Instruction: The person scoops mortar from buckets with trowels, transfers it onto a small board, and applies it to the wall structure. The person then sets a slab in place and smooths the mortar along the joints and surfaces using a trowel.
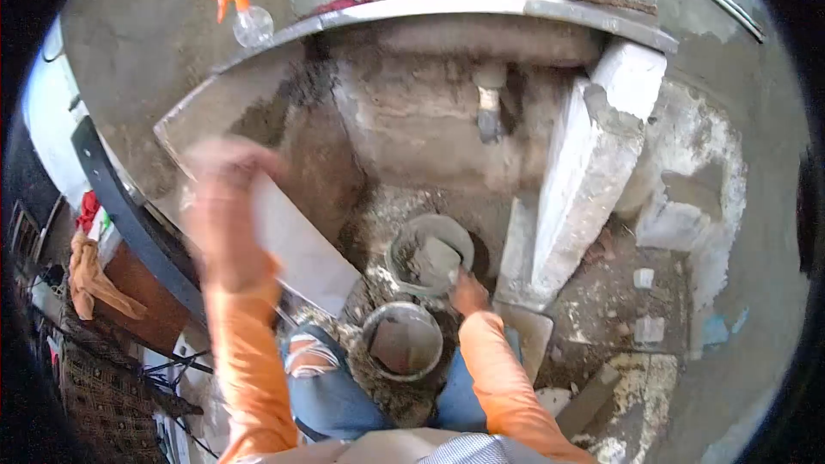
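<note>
Trowel [438, 259]: its grey blade is over the mouth of the far bucket [392, 251], the handle pointing back toward me.
Right hand [470, 294]: my fingers are closed around the trowel handle, at the bucket's near right edge.
Left hand [228, 206]: raised on my left, in front of the upper end of the white panel [302, 247]; it is blurred, so I cannot tell whether it is open or closed, or whether it touches anything.
Far bucket: upright on the ground ahead of me, with wet grey mix [409, 265] inside.
Near bucket [367, 335]: between my knees, just beside the far one, brownish inside.
Jeans [335, 399]: blue, torn at my left knee, one leg on each side of the near bucket.
Sleeves [245, 361]: orange, on both my arms.
White panel: slanting down from the left, its lower end near both buckets.
White pillar [593, 163]: to the right of the far bucket, rough-faced, reaching up to the right end of the ledge [430, 5].
Pipe [489, 112]: short, coming out of the back wall below the ledge, its dark end downward.
Spray bottle [253, 27]: clear, with an orange head, beyond the ledge's left part.
Cloth [94, 279]: tan, hanging well apart on my far left.
</note>
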The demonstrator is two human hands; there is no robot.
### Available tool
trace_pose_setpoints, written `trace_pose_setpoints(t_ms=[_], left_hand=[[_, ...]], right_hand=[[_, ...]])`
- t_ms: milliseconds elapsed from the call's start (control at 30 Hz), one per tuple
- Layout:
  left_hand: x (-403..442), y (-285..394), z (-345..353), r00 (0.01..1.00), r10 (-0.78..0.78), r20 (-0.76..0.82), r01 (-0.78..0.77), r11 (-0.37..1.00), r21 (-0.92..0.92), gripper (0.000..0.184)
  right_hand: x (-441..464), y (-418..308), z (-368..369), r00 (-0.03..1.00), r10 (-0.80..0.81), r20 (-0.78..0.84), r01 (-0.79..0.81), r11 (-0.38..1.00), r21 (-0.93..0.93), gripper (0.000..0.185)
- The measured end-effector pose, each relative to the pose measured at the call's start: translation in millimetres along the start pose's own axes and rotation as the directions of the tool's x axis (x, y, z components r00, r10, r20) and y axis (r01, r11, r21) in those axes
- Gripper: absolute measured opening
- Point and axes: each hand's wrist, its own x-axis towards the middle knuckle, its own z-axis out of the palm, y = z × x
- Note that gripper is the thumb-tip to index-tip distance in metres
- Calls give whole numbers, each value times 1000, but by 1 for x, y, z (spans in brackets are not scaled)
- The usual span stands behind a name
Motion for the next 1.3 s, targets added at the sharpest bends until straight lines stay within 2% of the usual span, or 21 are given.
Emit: trace_pose_setpoints(t_ms=[67,100,167,267,333,467,567,667,767,800,867,900,967,1000,1033,1067,1100,1133,1200,1267,1300], left_hand=[[32,62,3,921,353,-167,-352,935,33,29],[36,75,8,872,464,-157,-465,885,31,30],[30,68,22,856,516,24,-515,857,-20,32],[2,26,49,862,289,417,-302,953,-37,35],[-25,6,51,836,147,528,-166,986,-13,37],[-74,-35,45,749,-93,656,75,996,55,42],[-99,-50,34,707,-190,682,168,981,100,47],[-102,-52,22,698,-202,688,190,977,94,51],[-81,-39,2,749,-126,651,131,991,40,55],[-73,-32,-6,777,-105,621,121,992,17,57],[-58,-36,-19,855,-54,515,74,997,-18,60],[-53,-44,-27,890,-64,451,82,996,-19,61],[-52,-82,-34,917,-207,342,198,978,62,64],[-60,-113,-37,887,-339,314,308,940,146,66],[-78,-151,-39,815,-489,309,422,868,260,67],[-107,-204,-44,718,-620,317,499,776,386,69],[-153,-286,-54,661,-652,372,490,750,444,78],[-188,-333,-56,695,-570,439,226,752,619,78],[-212,-335,-47,458,-746,484,229,625,746,81],[-222,-340,-34,365,-800,477,192,565,802,80],[-225,-340,-32,372,-771,517,57,575,817,73]], right_hand=[[-2,-10,-9,998,60,36,-61,998,19,65],[-4,-15,-18,998,39,44,-39,999,11,63],[-7,-19,-24,999,32,38,-32,999,5,60],[-29,-10,-14,993,110,53,-111,994,22,60],[-7,-13,-25,996,23,86,-25,1000,16,61],[-4,-12,-31,997,25,78,-27,999,23,59],[-13,-14,-27,992,46,114,-49,998,28,57],[-8,-21,-31,990,107,96,-108,994,4,53],[-6,-40,-39,998,44,53,-36,990,-136,44],[-11,-43,-38,999,-15,-52,7,990,-140,41],[3,-47,-41,988,-100,-119,65,960,-271,38],[13,-43,-37,984,-127,-127,80,942,-325,35],[27,-48,-34,979,-138,-148,74,925,-372,32],[37,-47,-30,987,-143,-78,97,900,-425,26],[47,-48,-29,989,-145,-4,125,869,-479,24],[50,-53,-27,990,-140,-8,118,866,-486,24],[53,-61,-23,985,-174,11,149,808,-569,22],[62,-69,-19,977,-212,29,180,741,-647,21],[75,-72,-2,975,-219,33,179,691,-700,20],[84,-76,16,974,-150,170,226,694,-683,20],[83,-78,23,965,-121,232,248,702,-667,19]])
